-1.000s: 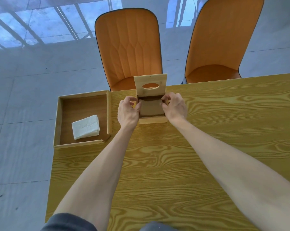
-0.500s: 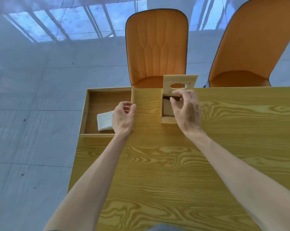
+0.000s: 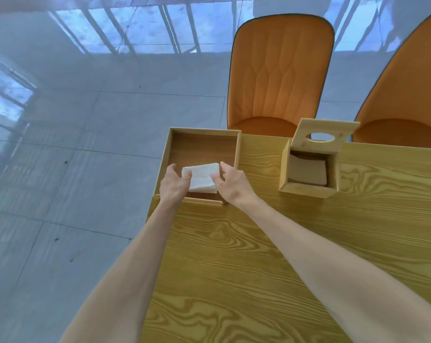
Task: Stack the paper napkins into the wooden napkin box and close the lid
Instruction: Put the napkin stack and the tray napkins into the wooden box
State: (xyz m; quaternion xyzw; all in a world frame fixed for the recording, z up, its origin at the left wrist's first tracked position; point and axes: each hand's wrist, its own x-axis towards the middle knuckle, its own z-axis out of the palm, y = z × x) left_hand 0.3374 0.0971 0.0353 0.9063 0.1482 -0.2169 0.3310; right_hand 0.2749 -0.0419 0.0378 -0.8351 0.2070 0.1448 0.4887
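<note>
Closing both hands, left [image 3: 173,184] and right [image 3: 230,183], around the napkins [image 3: 202,179] lying in the tray [image 3: 168,147]; fingers [image 3: 187,176] curling at the stack's edges, grip not yet firm. Needing next a lift rightward from the tray into the box [image 3: 306,188], lid [image 3: 324,136] standing open.

Two bare forearms are shown, uncovered from elbow to wrist. The left hand [image 3: 174,183] and the right hand [image 3: 231,184] are ungloved. Short, unpainted nails are seen on the fingers [image 3: 225,167]. Sleeves are cut off by the lower edge.
</note>
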